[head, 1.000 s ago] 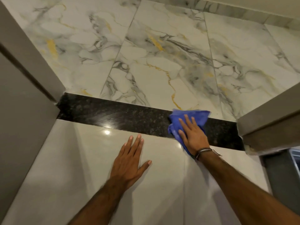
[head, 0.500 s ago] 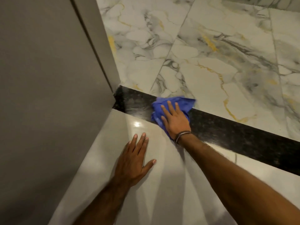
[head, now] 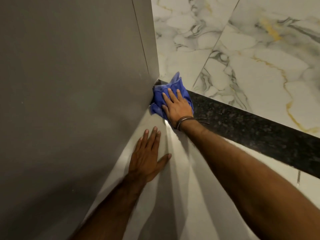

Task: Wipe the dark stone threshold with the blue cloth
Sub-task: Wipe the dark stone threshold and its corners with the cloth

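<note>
The dark speckled stone threshold (head: 251,129) runs as a strip from the grey wall corner down to the right edge. A crumpled blue cloth (head: 160,96) lies on its left end, bunched against the wall. My right hand (head: 176,106) presses flat on the cloth, fingers spread toward the wall, a dark band on the wrist. My left hand (head: 147,156) rests flat on the plain pale floor tile just below the threshold, fingers apart, holding nothing.
A grey wall or door frame (head: 72,84) fills the left side and meets the threshold's end. Beyond the threshold lies white marble floor (head: 242,49) with grey and gold veins. Pale glossy tile (head: 173,205) is under my arms.
My right hand has slid the blue cloth leftward along the threshold, from right of its middle to its left end against the wall. The view swung left; my left hand stayed planted.
</note>
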### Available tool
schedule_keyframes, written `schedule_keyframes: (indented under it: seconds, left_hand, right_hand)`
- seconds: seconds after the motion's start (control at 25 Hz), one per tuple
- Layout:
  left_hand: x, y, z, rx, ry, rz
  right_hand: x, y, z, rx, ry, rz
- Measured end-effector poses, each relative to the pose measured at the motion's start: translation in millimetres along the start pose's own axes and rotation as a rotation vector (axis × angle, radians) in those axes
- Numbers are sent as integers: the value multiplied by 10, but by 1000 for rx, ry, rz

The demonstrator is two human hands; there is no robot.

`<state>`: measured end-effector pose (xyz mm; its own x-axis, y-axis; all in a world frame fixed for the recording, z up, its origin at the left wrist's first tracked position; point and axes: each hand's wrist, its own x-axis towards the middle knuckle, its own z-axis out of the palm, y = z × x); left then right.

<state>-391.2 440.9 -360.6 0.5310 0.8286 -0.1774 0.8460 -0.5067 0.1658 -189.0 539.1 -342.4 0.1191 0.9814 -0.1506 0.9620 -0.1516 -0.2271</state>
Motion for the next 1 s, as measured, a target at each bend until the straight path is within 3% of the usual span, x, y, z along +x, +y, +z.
schedule_keyframes:
  seconds: [0.16, 0.32, 0.44, 0.6, 0.72, 0.76, 0.88, 1.0]
  left_hand:
    - [7, 125, 49, -51, 2, -37]
    - [14, 459, 10, -31, 25, 33]
    - [85, 873, 1, -7, -21, 201]
    - [188, 1486, 33, 7, -94, 376]
    - [219, 1847, 100, -7, -132, 434]
    - [222, 1973, 127, 1, -144, 456]
    - [206, 2240, 194, 23, -151, 535]
    - [191, 2434, 266, 29, -146, 598]
  right_hand:
    - [-174, 235, -65, -45, -84, -301]
    - [-631, 737, -74, 67, 19, 105]
    - [-1196, 1094, -68, 20, -10, -37]
    - [-1792, 1789, -112, 102, 90, 307]
    - [-2269, 2240, -119, 55, 35, 160]
    - [-2432, 2414, -148, 63, 55, 208]
    - [-2886, 2888, -186, 125, 213, 553]
    - [-3377, 3299, -192, 17, 261, 739]
